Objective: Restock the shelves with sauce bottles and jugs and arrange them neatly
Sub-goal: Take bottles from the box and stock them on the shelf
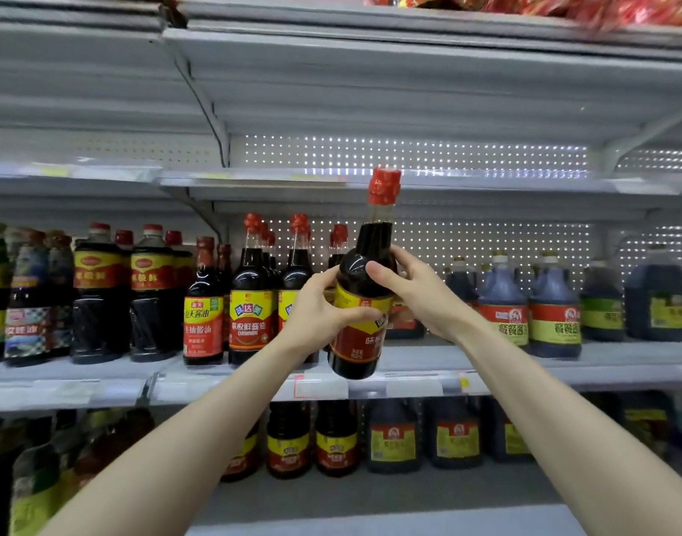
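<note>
Both my hands hold a dark sauce bottle [364,288] with a red cap and a yellow-and-red label, slightly tilted, in front of the middle shelf [416,363]. My left hand [323,309] grips its label from the left. My right hand [416,288] wraps round its shoulder from the right. Matching red-capped bottles [251,299] stand on that shelf just left of it. A bare stretch of shelf lies behind the held bottle, partly hidden by it.
Larger dark bottles [99,295] fill the shelf's left part and blue-tinted jugs [554,307] stand at its right. The shelf above [486,183] looks bare. The lower shelf holds more bottles [335,442] and jugs [453,435].
</note>
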